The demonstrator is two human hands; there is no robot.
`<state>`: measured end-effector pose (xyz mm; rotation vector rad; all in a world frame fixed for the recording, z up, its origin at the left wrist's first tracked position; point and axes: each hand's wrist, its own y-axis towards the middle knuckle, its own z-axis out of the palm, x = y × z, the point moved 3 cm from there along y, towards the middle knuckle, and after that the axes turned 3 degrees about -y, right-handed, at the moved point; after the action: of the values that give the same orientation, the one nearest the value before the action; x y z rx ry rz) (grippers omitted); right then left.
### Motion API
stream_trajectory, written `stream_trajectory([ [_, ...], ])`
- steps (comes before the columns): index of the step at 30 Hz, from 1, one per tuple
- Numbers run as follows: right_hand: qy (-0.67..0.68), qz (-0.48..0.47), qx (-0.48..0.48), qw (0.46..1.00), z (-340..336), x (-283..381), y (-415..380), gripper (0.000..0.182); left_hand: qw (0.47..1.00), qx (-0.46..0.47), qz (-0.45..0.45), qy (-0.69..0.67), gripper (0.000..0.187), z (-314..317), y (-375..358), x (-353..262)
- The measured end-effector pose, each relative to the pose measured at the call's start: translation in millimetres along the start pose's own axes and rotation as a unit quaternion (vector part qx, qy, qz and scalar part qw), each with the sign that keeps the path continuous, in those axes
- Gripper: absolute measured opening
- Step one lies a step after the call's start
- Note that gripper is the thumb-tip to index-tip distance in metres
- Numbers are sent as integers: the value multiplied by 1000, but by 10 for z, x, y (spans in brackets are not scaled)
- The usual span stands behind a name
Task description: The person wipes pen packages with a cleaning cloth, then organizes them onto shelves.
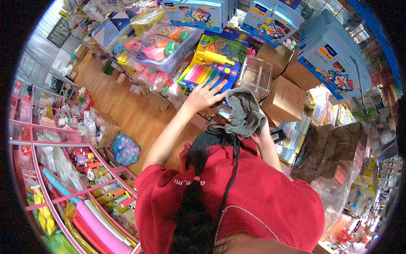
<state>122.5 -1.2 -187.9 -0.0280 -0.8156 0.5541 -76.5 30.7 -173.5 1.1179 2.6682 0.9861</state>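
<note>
Red shirt (270, 186) nearest | left hand (204, 96) flat, fingers spread, on colourful pen pack (202, 75), apparently steadying it, gripping nothing | right hand (263, 127) wrapped around grey cloth (244, 111), fingers mostly hidden, likely bunched for firm hold | clear box (255, 77) just beyond cloth

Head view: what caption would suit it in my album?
Left hand spread over a rainbow-striped blue pack, right hand holding a crumpled grey cloth, beside a clear plastic box.

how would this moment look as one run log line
left hand: spread on pack of coloured pens | right hand: holding grey cloth | nearby: clear plastic box, cardboard box, purple basket
</note>
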Motion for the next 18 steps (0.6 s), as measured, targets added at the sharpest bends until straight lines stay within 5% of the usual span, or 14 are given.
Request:
stream_trajectory([
  [3,75,25,87,993,139,52,-35,42,999,-37,4,11,36,-217,44,49],
  [6,98,38,5,994,208,-10,45,44,997,-76,-8,-5,37,-339,68,128],
  [9,163,108,59,979,363,-97,240,50,996,-83,2,-11,36,-428,63,114],
  [13,87,137,43,986,580,-172,524,61,996,-61,69,-14,33,-471,27,-46],
  [18,36,70,-7,997,483,-264,678,18,991,-39,17,-126,31,-528,-64,-227],
])
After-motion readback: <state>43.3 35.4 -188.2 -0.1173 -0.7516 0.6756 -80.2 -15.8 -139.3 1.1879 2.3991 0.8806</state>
